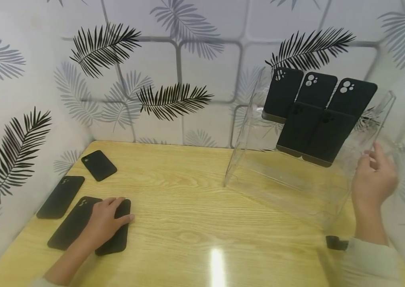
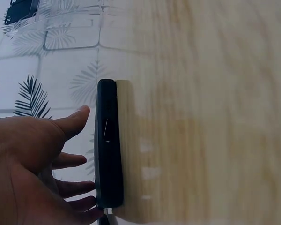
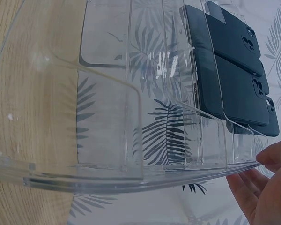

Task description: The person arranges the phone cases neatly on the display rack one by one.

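My left hand (image 1: pixel 103 220) is over a black phone case (image 1: pixel 120 235) lying on the table at the left. Its fingers reach across the case with the thumb spread apart; in the left wrist view the fingertips (image 2: pixel 86 186) meet or nearly meet the case's edge. Another black phone case (image 1: pixel 71 223) lies just left of it, partly behind the hand. At the right, my right hand (image 1: pixel 375 179) grips the side edge of a clear tiered display rack (image 1: pixel 237 156) between thumb and fingers. Several black phone cases (image 3: pixel 232 89) stand leaning on its upper tiers.
Two more black cases lie farther left, one near the wall (image 1: pixel 60 197) and one toward the back (image 1: pixel 99 165). A small black object (image 1: pixel 336 242) sits by the right forearm. Leaf-patterned walls border the wooden table (image 1: pixel 188 199) at the back and sides.
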Tool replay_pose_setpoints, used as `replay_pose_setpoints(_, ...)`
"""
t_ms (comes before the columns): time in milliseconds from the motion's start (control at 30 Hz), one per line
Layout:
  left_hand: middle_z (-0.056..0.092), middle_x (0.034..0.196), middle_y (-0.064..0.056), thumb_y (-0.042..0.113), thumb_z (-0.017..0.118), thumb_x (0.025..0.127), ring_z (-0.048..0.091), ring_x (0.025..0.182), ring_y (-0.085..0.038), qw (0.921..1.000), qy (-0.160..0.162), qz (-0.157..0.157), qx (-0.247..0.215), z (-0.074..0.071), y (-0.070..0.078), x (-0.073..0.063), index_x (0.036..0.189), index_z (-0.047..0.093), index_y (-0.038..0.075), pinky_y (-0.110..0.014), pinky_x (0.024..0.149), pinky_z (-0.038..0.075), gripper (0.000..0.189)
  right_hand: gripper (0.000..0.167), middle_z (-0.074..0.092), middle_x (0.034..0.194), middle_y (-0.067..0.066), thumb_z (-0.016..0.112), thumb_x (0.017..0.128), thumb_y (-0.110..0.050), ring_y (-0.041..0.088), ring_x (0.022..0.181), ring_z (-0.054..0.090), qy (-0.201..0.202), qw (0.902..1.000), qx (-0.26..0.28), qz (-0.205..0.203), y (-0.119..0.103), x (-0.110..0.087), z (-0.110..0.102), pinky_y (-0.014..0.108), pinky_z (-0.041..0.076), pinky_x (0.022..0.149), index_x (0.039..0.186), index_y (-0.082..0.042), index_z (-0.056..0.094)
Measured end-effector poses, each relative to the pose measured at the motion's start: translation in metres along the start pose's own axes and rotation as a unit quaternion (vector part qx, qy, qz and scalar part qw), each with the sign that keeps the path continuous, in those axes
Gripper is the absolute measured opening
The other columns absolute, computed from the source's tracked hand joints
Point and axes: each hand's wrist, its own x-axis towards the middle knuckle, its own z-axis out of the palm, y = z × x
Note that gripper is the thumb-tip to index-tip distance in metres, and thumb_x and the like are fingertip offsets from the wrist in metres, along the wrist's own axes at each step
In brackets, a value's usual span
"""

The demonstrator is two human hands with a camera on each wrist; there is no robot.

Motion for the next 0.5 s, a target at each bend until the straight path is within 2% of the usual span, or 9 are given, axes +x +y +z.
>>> replay_pose_setpoints(200, 0.040, 0.142, -0.043, 0.047, 0.071, 0.091, 0.030, 0.130, -0.065, 0.9999, -0.014, -0.007, 0.000, 0.0000, 0.0053, 0.0026, 0.142, 0.050, -0.005, -0.076, 0.101, 0.031, 0.077, 0.040, 0.073, 0.122, -0.007, 0.053, 0.098, -0.026, -0.027, 0.076, 0.048, -0.005, 0.9999, 0.007, 0.011, -0.0007, -0.0004, 0.0009, 0.005, 0.044, 0.081, 0.135, -0.035, 0.064)
replay_pose_setpoints(500, 0.038, 0.144, -0.043, 0.051, 0.067, 0.093, 0.032, 0.129, -0.068, 0.9992, -0.033, -0.014, 0.020, 0.0017, 0.0064, 0.0068, 0.145, 0.047, -0.006, -0.078, 0.100, 0.030, 0.080, 0.040, 0.073, 0.122, -0.004, 0.052, 0.098, -0.025, -0.025, 0.077, 0.050, -0.003, 0.9998, 0.011, 0.016, -0.0031, -0.0007, -0.0001, 0.004, 0.044, 0.076, 0.135, -0.033, 0.065)
